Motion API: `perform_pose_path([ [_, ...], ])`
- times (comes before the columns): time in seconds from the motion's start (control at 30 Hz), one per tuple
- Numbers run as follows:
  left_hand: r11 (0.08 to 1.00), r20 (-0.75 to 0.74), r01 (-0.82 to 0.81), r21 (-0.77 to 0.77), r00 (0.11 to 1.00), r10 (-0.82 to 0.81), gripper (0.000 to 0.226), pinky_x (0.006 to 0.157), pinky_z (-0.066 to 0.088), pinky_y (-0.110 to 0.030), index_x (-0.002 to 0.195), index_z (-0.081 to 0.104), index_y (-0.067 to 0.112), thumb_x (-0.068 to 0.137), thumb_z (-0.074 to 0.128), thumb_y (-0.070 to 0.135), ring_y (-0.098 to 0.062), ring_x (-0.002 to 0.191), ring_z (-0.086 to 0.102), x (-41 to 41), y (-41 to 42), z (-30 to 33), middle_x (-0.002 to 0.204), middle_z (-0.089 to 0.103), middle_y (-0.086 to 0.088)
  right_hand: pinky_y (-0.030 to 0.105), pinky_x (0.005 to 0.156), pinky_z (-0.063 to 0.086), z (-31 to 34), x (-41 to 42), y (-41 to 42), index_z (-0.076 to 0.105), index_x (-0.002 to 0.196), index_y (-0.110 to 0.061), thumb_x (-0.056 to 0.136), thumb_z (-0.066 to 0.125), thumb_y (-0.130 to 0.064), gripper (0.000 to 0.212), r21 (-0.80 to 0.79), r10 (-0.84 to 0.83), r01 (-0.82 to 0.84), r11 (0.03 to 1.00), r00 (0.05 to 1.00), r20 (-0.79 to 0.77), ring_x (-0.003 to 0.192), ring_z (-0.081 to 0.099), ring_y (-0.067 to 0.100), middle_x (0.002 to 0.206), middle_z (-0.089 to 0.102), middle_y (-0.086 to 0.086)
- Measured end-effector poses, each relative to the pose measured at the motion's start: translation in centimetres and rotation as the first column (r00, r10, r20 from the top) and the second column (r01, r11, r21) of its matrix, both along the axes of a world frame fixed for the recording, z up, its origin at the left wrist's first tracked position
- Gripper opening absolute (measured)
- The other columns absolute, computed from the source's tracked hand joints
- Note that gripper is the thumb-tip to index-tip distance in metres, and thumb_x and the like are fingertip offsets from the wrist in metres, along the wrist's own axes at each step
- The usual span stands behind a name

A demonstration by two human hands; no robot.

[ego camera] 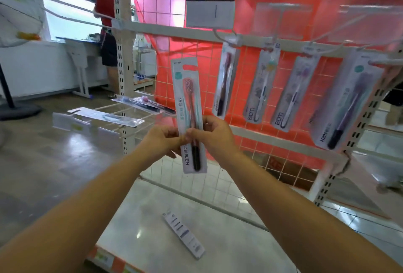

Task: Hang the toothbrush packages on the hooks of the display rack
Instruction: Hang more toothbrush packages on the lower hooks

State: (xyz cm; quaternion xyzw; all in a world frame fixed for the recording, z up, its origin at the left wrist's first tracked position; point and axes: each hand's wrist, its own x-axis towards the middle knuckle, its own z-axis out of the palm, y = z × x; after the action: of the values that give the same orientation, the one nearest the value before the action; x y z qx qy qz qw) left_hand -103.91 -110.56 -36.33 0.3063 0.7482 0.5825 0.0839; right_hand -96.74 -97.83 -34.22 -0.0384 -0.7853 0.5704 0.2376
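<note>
In front of rack, both hands, left & right, pinch upright toothbrush pkg.

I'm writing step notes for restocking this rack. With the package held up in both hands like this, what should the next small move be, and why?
Probably lift the toothbrush package up and to the right, toward the hook on the rail. Both the left hand and right hand pinch it upright at mid-height, its hang slot on top sits below the rail, and that hook's front looks bare.
</note>
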Motion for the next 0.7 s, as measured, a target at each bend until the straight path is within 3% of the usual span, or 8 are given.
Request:
perform_pose_path([
  [0.17,0.974,-0.137,0.025,-0.227,0.989,-0.057,0.009,0.053,0.047,-0.014,0.088,0.067,0.011,0.087,0.063,0.018,-0.003,0.057,0.063,-2.6,-1.1,0.5,0.071,0.069,0.000,0.034,0.075,0.055,1.9,-2.4,-0.7,0.062,0.097,-0.008,0.083,0.066,-0.002,0.016,0.020,-0.089,0.090,0.996,0.994,-0.055,0.083,0.064,0.022,0.089,0.065,0.007],
  [0.33,0.934,-0.254,0.018,-0.356,0.960,-0.115,0.008,0.055,0.044,-0.010,0.079,0.062,0.017,0.087,0.062,0.016,0.001,0.057,0.062,-4.3,-1.4,-0.1,0.070,0.066,0.004,0.027,0.063,0.049,3.6,-3.7,0.2,0.058,0.074,-0.019,0.082,0.068,-0.005,0.019,-0.046,-0.211,0.207,0.977,0.973,-0.095,0.071,0.060,0.017,0.076,0.063,0.001],
  [0.47,0.923,-0.305,-0.005,-0.385,0.944,-0.122,0.010,0.064,0.046,-0.017,0.078,0.063,0.018,0.087,0.062,0.019,-0.003,0.063,0.064,-5.5,-1.2,-0.4,0.070,0.066,0.006,0.034,0.072,0.054,3.9,-3.8,1.0,0.059,0.074,-0.020,0.081,0.070,-0.008,0.018,-0.025,-0.286,0.286,0.958,0.948,-0.139,0.076,0.063,0.021,0.079,0.065,0.005],
  [0.6,0.927,-0.292,0.007,-0.375,0.948,-0.125,0.010,0.060,0.044,-0.013,0.077,0.062,0.018,0.087,0.062,0.018,-0.005,0.065,0.065,-6.1,-0.7,-0.9,0.071,0.066,0.004,0.023,0.064,0.054,3.9,-3.6,1.3,0.059,0.077,-0.022,0.082,0.070,-0.011,0.016,-0.031,-0.288,0.287,0.958,0.942,-0.173,0.073,0.064,0.017,0.081,0.067,0.004],
  [0.7,0.929,-0.288,0.004,-0.369,0.950,-0.118,0.007,0.054,0.044,-0.009,0.081,0.064,0.016,0.087,0.063,0.018,-0.002,0.062,0.064,-6.2,-0.6,-1.6,0.072,0.067,0.004,0.026,0.065,0.055,3.9,-3.8,1.1,0.059,0.077,-0.022,0.082,0.070,-0.010,0.017,-0.040,-0.279,0.278,0.960,0.935,-0.218,0.072,0.065,0.017,0.077,0.066,0.001],
])
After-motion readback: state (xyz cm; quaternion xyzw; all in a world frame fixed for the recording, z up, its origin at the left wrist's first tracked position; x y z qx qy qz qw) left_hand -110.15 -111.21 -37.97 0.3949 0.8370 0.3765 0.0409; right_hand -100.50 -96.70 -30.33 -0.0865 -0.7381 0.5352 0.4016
